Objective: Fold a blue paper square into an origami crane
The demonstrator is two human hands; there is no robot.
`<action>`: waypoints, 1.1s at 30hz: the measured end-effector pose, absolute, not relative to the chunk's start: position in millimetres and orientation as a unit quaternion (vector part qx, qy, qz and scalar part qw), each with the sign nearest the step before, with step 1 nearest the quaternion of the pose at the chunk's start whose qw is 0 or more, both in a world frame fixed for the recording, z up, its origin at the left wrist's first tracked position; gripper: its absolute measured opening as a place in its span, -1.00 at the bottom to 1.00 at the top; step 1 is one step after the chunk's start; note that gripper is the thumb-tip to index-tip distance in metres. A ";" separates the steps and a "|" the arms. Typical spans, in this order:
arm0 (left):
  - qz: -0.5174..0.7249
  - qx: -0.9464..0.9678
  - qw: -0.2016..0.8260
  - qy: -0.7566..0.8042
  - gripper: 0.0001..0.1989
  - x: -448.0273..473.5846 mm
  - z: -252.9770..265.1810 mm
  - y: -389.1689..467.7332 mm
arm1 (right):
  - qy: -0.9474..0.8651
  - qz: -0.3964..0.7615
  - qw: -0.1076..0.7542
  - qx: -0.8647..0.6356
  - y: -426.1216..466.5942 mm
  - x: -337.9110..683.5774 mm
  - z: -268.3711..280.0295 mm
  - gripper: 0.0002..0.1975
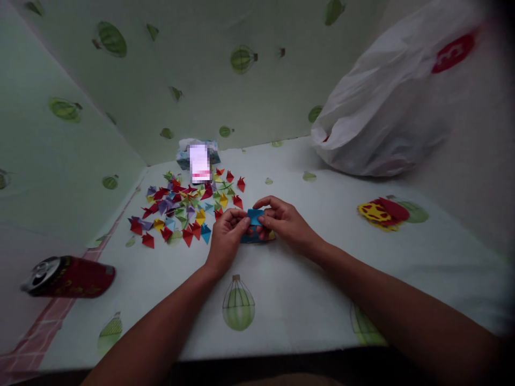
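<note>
A small piece of blue paper (255, 216) is held up between my two hands over the middle of the table. My left hand (229, 230) pinches its left side with thumb and fingers. On its right side, my right hand (284, 222) grips it between thumb and fingers, the index finger arched above. Just under the hands lies a stack of paper (251, 236), blue on top, mostly hidden by the fingers. To the left of my left hand, many small folded origami pieces (181, 209) in red, yellow, purple, green and blue are spread out.
A lit phone (200, 163) leans on a tissue box (183, 156) at the back. A red drink can (74, 276) stands at the left edge. Red and yellow paper cut-outs (380, 213) lie to the right, and a white plastic bag (374, 118) fills the back right corner.
</note>
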State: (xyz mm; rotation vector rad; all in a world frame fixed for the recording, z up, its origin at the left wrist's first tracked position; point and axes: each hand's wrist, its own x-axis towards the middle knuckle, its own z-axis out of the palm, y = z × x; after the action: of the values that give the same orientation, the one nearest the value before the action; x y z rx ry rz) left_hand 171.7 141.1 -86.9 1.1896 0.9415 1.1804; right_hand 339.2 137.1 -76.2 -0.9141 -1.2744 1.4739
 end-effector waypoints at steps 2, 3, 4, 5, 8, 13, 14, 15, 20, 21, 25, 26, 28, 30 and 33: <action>0.505 0.507 0.571 0.403 -0.77 171.7 -87.0 141.3 | -0.526 0.597 0.477 -0.374 136.9 339.4 -76.5 -0.77; 0.504 0.507 0.571 0.404 -0.77 171.5 -87.4 141.5 | -0.531 0.591 0.479 -0.374 136.9 339.7 -76.9 -0.77; 0.503 0.509 0.570 0.404 -0.78 171.2 -88.0 141.6 | -0.535 0.585 0.482 -0.374 137.0 340.1 -77.3 -0.77; 0.501 0.513 0.568 0.405 -0.79 170.7 -88.7 141.7 | -0.538 0.581 0.483 -0.374 137.1 340.6 -77.9 -0.79; 0.493 0.529 0.560 0.404 -0.80 169.2 -90.6 141.4 | -0.538 0.575 0.484 -0.382 137.5 341.8 -79.9 -0.86; 0.501 0.522 0.565 0.397 -0.81 169.5 -90.4 140.9 | -0.532 0.575 0.491 -0.382 138.0 341.3 -81.5 -0.86; 0.505 0.518 0.564 0.398 -0.82 170.0 -90.3 141.1 | -0.531 0.571 0.496 -0.382 138.1 340.9 -81.5 -0.86; 0.510 0.515 0.561 0.400 -0.82 170.4 -90.2 141.3 | -0.530 0.567 0.502 -0.383 138.2 340.5 -81.5 -0.85; 0.523 0.514 0.550 0.400 -0.85 171.1 -89.7 142.4 | -0.528 0.568 0.511 -0.373 139.0 340.1 -80.8 -0.87; 0.524 0.512 0.549 0.402 -0.85 171.1 -89.3 142.5 | -0.529 0.571 0.508 -0.368 139.1 340.4 -80.6 -0.88; 0.532 0.478 0.565 0.411 -0.81 171.1 -87.8 142.4 | -0.523 0.595 0.498 -0.352 139.3 341.4 -80.6 -0.84; 0.532 0.467 0.575 0.410 -0.80 171.1 -87.9 142.4 | -0.516 0.602 0.499 -0.351 139.4 341.6 -80.9 -0.83; 0.525 0.457 0.596 0.400 -0.78 171.0 -88.5 142.3 | -0.495 0.614 0.505 -0.350 139.5 342.1 -81.5 -0.82; 0.513 0.464 0.612 0.382 -0.76 170.8 -89.5 142.2 | -0.474 0.625 0.513 -0.349 139.9 342.7 -81.5 -0.83; 0.505 0.482 0.618 0.362 -0.73 170.4 -91.3 142.3 | -0.450 0.635 0.520 -0.352 140.6 343.5 -80.2 -0.84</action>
State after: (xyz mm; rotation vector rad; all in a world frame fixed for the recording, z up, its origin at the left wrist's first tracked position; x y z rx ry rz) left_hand 170.4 142.3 -91.3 1.1083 0.8331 1.1631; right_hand 343.5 140.6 -80.2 -0.8431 -1.0794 1.5218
